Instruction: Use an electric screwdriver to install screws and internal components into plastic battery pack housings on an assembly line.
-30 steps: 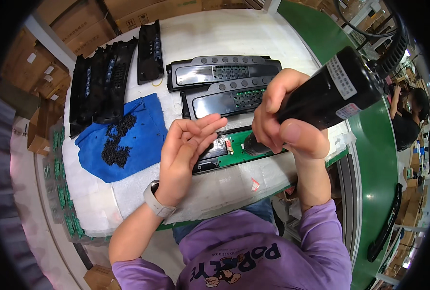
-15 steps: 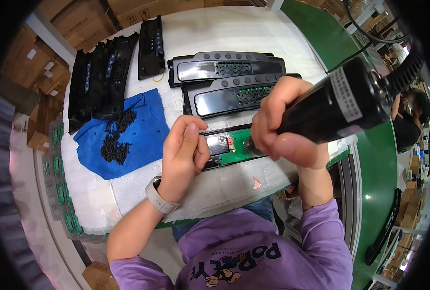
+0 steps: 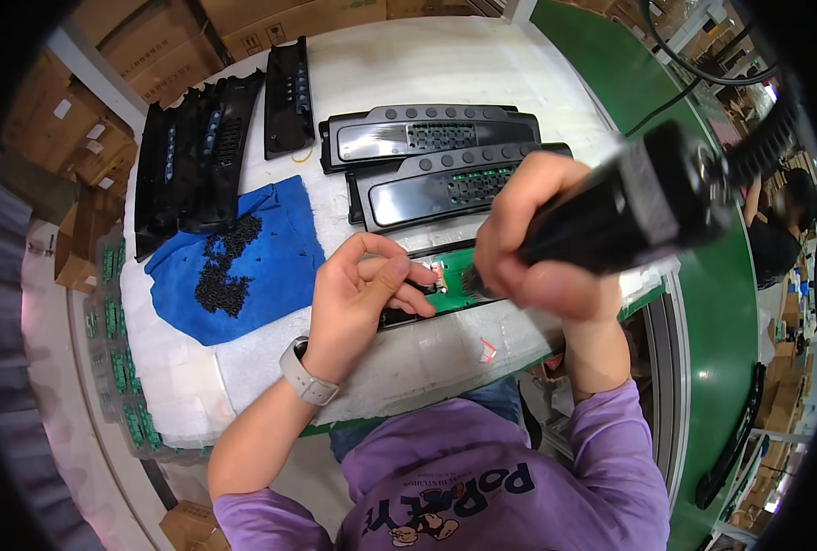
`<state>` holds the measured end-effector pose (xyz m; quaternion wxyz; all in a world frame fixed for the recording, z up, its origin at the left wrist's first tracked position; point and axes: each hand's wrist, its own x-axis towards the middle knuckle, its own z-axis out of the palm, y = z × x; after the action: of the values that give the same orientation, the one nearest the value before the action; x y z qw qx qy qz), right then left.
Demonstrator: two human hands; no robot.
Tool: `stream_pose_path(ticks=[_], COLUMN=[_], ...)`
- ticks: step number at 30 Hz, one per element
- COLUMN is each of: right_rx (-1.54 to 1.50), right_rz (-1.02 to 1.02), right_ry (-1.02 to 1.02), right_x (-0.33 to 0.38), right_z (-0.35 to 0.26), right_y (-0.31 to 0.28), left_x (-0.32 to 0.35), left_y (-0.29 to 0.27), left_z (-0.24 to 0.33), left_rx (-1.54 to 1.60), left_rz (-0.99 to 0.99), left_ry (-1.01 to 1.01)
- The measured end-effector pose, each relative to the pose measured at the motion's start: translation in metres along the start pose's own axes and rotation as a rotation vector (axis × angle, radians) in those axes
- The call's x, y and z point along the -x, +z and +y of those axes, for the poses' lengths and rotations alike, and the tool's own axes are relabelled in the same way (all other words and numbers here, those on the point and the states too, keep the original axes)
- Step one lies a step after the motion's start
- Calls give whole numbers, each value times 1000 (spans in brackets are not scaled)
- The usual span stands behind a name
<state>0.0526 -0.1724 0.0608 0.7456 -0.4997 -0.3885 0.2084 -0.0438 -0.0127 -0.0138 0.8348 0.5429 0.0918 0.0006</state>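
Observation:
My right hand (image 3: 539, 234) is wrapped round a thick black electric screwdriver (image 3: 610, 220), its tip end pointing down at a green circuit board (image 3: 457, 296). The board lies in a long black housing (image 3: 392, 318) near the table's front edge. Over the left part of that housing reaches my left hand (image 3: 358, 286), with thumb and fingers pinched together beside the red part on the board. Whatever the pinch holds is too small to tell. The screwdriver's tip and the board's right end are hidden behind my right hand.
On the left lies a blue cloth (image 3: 285, 239) with small black screws (image 3: 218, 285) heaped on it. Two black control panels (image 3: 381, 142) lie beyond the housing. Several black shells (image 3: 188, 170) lie at the far left. A coiled cable (image 3: 765, 138) runs up from the screwdriver.
My left hand has moved right, onto the housing, and its fingers now stretch toward the board. The screwdriver has shifted slightly and is blurred; my right hand still grips it.

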Motion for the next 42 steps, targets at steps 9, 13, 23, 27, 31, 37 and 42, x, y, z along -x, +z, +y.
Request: stream_pose_path(ticks=[9, 13, 23, 27, 31, 37, 42], right_rx=[-489, -493, -479, -507, -561, -199, 52], right_rz=[-33, -41, -15, 96, 72, -157, -202], right_ry=[-396, -398, -337, -336, -237, -101, -32], right_x=[-9, -8, -6, -4, -7, 6, 8], right_z=[3, 6, 6, 7, 1, -13, -13], right_y=[-32, -33, -23, -17, -20, -22, -21], left_x=[8, 7, 6, 7, 5, 2, 0], left_y=[6, 6, 3, 2, 7, 10, 8], left_z=[6, 3, 0, 1, 6, 1, -3], left_rx=[-146, -225, -209, -173, -575, -1312, -1314], left_rz=[27, 26, -23, -27, -144, -265, -247], left_ry=[21, 80, 43, 3, 307, 709, 731])
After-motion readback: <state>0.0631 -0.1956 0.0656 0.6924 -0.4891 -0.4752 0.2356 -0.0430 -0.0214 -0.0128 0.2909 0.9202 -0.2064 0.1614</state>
